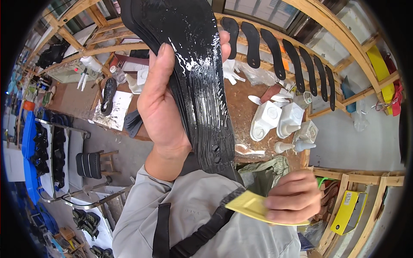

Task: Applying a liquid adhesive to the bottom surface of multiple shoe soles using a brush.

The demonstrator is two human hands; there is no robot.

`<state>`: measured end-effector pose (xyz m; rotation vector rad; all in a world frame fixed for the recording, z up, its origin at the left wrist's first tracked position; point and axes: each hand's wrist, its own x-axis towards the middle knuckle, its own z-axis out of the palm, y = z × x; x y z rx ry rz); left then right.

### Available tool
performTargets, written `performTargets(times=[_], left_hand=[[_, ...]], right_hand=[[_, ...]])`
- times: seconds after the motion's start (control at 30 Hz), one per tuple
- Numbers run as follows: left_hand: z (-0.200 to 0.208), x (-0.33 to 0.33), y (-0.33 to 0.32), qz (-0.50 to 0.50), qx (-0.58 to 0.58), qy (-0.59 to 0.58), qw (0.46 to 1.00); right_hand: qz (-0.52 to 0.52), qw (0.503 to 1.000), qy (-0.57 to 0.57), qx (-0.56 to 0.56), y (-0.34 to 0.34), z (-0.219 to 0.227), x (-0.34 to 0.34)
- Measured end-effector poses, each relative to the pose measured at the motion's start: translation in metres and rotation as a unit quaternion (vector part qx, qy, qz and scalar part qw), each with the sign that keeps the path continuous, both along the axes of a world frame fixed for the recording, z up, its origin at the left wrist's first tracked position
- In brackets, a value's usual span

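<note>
Currently we hold one glossy stack of black soles [191, 56], twelve o'clock, in our left hand [158, 92]; one yellow card [249, 207], five o'clock, in our right hand [296, 195]. White bottles [266, 118]: surface [239, 96], three o'clock.

sole stack [198, 86]: top cut off | left hand [158, 94]: fingers partly hidden | yellow card [248, 207]: partly covered

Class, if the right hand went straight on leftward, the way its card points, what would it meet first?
Led by the yellow card, the right hand would probably meet the black strap first, with the grey top behind it; depth is unclear, so it might pass in front of both.
</note>
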<state>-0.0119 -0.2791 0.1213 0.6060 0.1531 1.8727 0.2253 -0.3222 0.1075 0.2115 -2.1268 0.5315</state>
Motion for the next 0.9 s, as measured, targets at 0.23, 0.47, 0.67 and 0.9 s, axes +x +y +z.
performTargets(times=[0.23,0.47,0.67,0.9], left_hand=[[0.004,0.004,-0.013,0.003,-0.012,0.008,1.0],[0.003,0.029,-0.024,-0.07,-0.08,0.05,0.993],[-0.012,0.02,-0.032,-0.062,-0.048,0.052,0.996],[-0.024,0.004,-0.027,-0.07,-0.056,0.054,0.995]], right_hand=[[-0.012,0.991,-0.126,0.044,0.015,0.008,0.012],[-0.074,0.996,0.036,-0.026,0.039,0.036,0.006],[-0.053,0.982,-0.182,0.024,0.023,0.039,0.009],[-0.174,0.939,0.17,-0.243,0.003,0.004,0.0]])
